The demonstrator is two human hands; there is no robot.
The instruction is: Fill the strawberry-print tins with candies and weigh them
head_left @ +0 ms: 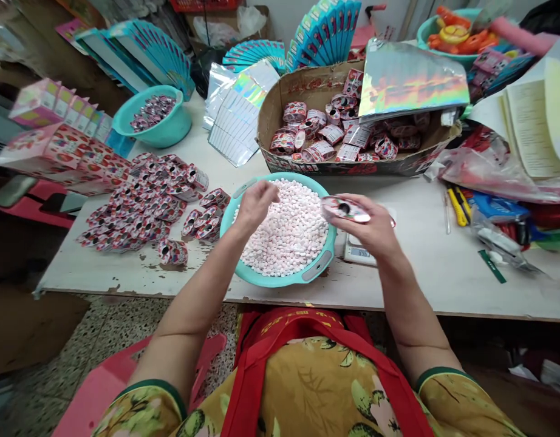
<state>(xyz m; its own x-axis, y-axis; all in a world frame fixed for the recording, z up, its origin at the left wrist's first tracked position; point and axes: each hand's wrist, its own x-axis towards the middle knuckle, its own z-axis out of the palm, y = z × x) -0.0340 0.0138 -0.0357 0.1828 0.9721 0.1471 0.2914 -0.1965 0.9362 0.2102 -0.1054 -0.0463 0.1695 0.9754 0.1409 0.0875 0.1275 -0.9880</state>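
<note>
Now, well apart: left hand (256, 205) curled over one teal basin (271, 281) of pellets (284, 243), right hand (375, 227) clamped on one patterned container (354, 212)!

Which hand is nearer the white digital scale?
Right: right hand partly covers the scale in view; the left hand is left of it, over the teal plastic basin.
</note>
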